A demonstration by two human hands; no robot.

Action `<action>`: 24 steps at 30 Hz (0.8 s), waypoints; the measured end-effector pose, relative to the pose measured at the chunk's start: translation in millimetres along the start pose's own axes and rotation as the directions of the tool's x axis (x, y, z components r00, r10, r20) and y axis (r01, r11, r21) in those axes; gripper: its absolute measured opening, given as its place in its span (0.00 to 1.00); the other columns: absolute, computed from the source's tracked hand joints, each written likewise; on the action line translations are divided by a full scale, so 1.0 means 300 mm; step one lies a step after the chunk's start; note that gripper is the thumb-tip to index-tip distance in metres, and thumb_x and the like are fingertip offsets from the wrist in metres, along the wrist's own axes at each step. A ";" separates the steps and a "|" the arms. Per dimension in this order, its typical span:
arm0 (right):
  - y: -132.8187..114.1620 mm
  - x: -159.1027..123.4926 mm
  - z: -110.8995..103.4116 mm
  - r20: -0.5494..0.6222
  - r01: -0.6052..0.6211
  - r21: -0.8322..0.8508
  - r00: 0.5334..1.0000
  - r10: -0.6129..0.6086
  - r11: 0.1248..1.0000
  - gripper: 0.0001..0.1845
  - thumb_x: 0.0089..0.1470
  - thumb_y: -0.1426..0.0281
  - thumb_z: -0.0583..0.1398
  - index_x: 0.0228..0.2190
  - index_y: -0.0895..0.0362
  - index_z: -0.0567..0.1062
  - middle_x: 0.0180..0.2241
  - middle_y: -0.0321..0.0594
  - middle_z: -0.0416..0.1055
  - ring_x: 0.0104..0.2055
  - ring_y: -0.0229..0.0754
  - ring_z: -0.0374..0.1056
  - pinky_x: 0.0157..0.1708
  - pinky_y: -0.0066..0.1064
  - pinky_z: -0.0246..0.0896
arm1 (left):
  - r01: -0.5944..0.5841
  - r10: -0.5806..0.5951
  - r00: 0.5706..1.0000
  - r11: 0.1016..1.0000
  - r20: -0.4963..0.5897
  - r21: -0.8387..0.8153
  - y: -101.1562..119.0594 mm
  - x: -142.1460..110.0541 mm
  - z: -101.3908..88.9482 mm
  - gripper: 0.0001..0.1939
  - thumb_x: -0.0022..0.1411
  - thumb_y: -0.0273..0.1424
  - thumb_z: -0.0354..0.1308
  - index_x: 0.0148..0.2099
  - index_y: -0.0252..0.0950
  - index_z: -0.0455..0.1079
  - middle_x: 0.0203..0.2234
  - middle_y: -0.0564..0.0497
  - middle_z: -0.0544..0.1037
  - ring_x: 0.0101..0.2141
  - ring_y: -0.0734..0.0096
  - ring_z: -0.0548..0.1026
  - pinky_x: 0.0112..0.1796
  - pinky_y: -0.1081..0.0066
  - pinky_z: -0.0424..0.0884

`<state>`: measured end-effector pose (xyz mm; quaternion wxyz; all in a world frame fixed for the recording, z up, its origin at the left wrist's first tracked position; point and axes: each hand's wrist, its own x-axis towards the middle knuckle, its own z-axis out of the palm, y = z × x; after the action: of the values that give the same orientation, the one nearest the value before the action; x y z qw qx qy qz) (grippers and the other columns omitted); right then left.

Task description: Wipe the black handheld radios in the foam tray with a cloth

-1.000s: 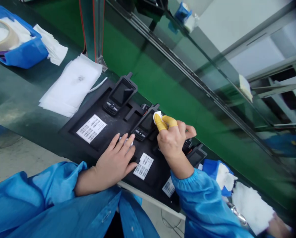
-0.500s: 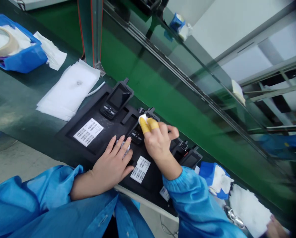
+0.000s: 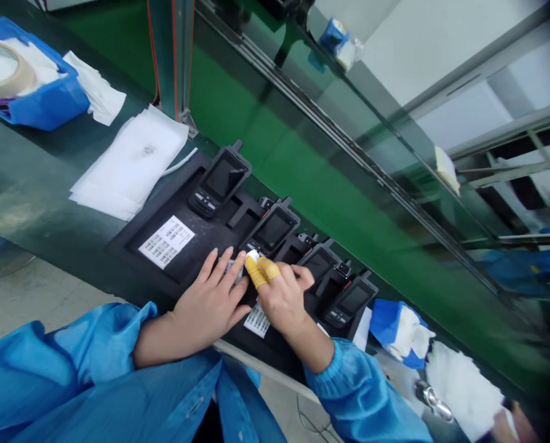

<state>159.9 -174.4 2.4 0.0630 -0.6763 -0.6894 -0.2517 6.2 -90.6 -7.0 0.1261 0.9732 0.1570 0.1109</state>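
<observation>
Several black handheld radios with screens lie in a black foam tray (image 3: 131, 246). My right hand (image 3: 282, 295), with yellow finger cots on two fingers, pinches a small white wiping cloth (image 3: 253, 255) against the lower end of the second radio (image 3: 275, 227). My left hand (image 3: 213, 301) lies flat with fingers spread on the tray, just left of my right hand, partly over a small pale label (image 3: 232, 271). To the upper left is another radio (image 3: 222, 179), above a white barcode sheet (image 3: 167, 241). A second barcode sheet (image 3: 257, 321) is partly covered by my right hand.
A stack of white sheets (image 3: 130, 166) lies left of the tray, near a blue bin (image 3: 53, 101) holding a tape roll (image 3: 23, 77). At right are a blue packet with white cloths (image 3: 408, 335), a metal object (image 3: 432, 400) and a person's hand (image 3: 510, 427). A metal post (image 3: 183, 61) stands behind.
My right hand has moved down and left with the cloth, from the second radio's screen to its lower end, uncovering the screen. My left hand stays in place.
</observation>
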 end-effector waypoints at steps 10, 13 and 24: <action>0.075 0.103 0.040 -0.040 -0.041 -0.090 0.999 0.037 0.995 0.13 0.56 0.76 0.53 0.37 0.54 0.76 0.38 0.39 0.74 0.40 0.41 0.60 0.45 0.41 0.39 | -0.011 0.011 1.000 1.000 0.005 0.001 -0.002 -0.007 0.000 0.24 0.62 0.43 0.54 0.53 0.31 0.69 0.61 0.35 0.60 0.61 0.42 0.55 0.59 0.45 0.48; 0.030 0.064 0.025 -0.012 0.061 -0.020 0.998 -0.061 0.998 0.13 0.57 0.74 0.53 0.40 0.53 0.75 0.37 0.38 0.74 0.40 0.39 0.60 0.45 0.40 0.39 | -0.010 0.010 1.000 1.000 0.002 -0.003 -0.002 -0.008 0.004 0.25 0.62 0.43 0.54 0.54 0.31 0.68 0.60 0.35 0.61 0.61 0.43 0.55 0.59 0.46 0.48; 0.179 0.089 0.062 -0.197 -0.230 -0.190 0.961 0.192 0.954 0.15 0.53 0.79 0.52 0.31 0.52 0.75 0.32 0.34 0.73 0.36 0.39 0.60 0.44 0.39 0.40 | -0.010 0.010 1.000 1.000 -0.017 -0.004 -0.001 0.002 -0.013 0.21 0.61 0.42 0.56 0.51 0.32 0.71 0.60 0.35 0.62 0.60 0.40 0.57 0.58 0.44 0.53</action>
<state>214.3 -144.6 11.9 0.0783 -0.7242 -0.5738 -0.3743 5.7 -89.3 -3.1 0.1263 0.9727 0.1532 0.1201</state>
